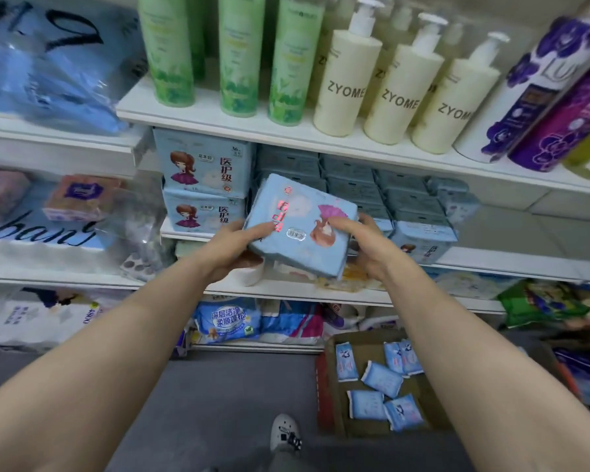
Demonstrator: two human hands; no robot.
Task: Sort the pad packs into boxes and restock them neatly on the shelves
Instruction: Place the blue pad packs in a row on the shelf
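Two hands carry one blue pad pack (pixel 300 226), tilted, in front of the middle shelf (pixel 491 264). Your left hand (pixel 232 247) curls its fingers round the pack's left edge; your right hand (pixel 365 247) pinches the right edge, forefinger laid across the printed face. Turn the pack upright so its print matches the two stacked packs (pixel 203 185) at the shelf's left end, then slide it in beside them. More small packs wait in the cardboard box (pixel 331 386) on the floor.
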